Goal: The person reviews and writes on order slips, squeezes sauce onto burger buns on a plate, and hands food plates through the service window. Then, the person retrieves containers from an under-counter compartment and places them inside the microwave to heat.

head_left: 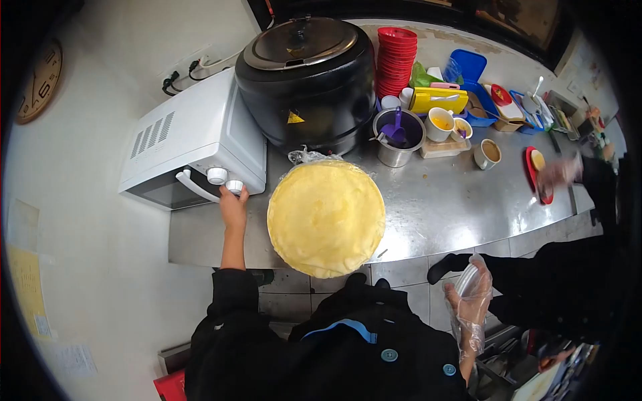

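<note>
My left hand [233, 205] is bare, with its fingers closed round the lower knob [235, 187] of the white microwave [175, 137]. Above it is a second knob [217, 176], beside the curved door handle [195, 187]. My right hand [470, 294], in a clear plastic glove, grips a small stack of white round lids or dishes [467, 279] at the lower right, off the counter. Between the hands, a large round stack of pale yellow sheets [326, 217] lies at the front of the steel counter [435, 214], with crumpled plastic film [309, 156] behind it.
A big black pot warmer [307, 93] stands behind the yellow stack. Red bowls [396, 63], a steel pot [398, 137], cups [439, 124] and blue boxes [473, 97] line the back. At right, a co-worker's gloved hand [560, 172] is over a red tray [533, 175].
</note>
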Available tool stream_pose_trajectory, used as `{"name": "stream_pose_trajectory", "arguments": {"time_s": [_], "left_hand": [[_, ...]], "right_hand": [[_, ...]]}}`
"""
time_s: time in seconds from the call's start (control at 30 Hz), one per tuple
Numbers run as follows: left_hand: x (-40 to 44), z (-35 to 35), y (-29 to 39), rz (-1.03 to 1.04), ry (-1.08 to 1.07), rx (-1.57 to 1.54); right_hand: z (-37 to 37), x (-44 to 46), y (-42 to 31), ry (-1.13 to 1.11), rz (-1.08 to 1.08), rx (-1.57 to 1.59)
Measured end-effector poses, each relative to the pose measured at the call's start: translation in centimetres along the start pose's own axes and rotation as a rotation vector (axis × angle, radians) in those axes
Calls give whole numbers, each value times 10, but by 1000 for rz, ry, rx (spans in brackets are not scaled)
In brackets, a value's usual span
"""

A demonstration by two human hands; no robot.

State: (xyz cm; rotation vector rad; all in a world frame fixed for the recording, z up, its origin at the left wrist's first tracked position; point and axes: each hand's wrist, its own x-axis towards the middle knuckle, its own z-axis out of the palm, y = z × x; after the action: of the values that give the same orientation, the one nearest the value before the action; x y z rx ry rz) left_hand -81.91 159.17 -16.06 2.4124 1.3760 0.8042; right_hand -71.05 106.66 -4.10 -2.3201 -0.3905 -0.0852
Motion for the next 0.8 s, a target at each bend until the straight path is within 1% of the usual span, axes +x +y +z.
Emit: {"name": "stream_pose_trajectory", "arguments": {"time_s": [0.13, 0.2, 0.27, 0.3, 0.33, 0.37, 0.4, 0.43, 0.47, 0.5, 0.53, 0.57, 0.6, 0.63, 0.67, 0.7, 0.73, 0.77, 0.8], "left_hand": [[-5, -7, 7, 26, -5, 52], [-5, -5, 10, -57, -31, 82], [3, -5, -6, -40, -126, 104], [-2, -44, 20, 34, -282, 158], [-2, -93, 64, -118, -535, 182], [-8, -147, 131, -113, -772, 169], [-4, -139, 127, -32, -644, 61], [-17, -150, 162, 146, -586, -7], [-40, -150, 207, 363, -454, -2], [-70, -148, 254, 515, -477, -169], [-96, -124, 281, 758, -542, -479], [-135, -109, 314, 840, -742, -561], [-181, -101, 342, 915, -943, -621], [-225, -96, 363, 1086, -1136, -537], [-267, -94, 379, 1257, -1317, -436], [-308, -97, 392, 1378, -1438, -425], [-348, -100, 404, 1500, -1557, -401], [-382, -104, 413, 1553, -1662, -375], [-414, -113, 423, 1566, -1733, -321]], "right_hand": [[8, -4, -3, -6, 40, -26], [11, -6, -2, -4, 76, -35], [11, -14, 7, -31, 174, -36], [11, -20, 24, -40, 167, -73], [10, -29, 37, -102, 288, -64], [7, -55, 63, -49, 315, -145], [11, -68, 82, -56, 491, -80], [7, -80, 96, -76, 587, -40], [16, -100, 122, 25, 644, 69], [-3, -111, 108, 113, 731, 401], [9, -135, 140, 148, 809, 575], [-2, -146, 150, 79, 1005, 558], [-6, -169, 160, 181, 1056, 575], [-7, -194, 172, 354, 1074, 919], [-8, -219, 185, 537, 1035, 1256], [-5, -249, 203, 634, 1046, 1266], [1, -280, 227, 701, 1128, 1213], [8, -314, 248, 755, 1217, 1161], [13, -350, 266, 665, 1298, 878]]}}
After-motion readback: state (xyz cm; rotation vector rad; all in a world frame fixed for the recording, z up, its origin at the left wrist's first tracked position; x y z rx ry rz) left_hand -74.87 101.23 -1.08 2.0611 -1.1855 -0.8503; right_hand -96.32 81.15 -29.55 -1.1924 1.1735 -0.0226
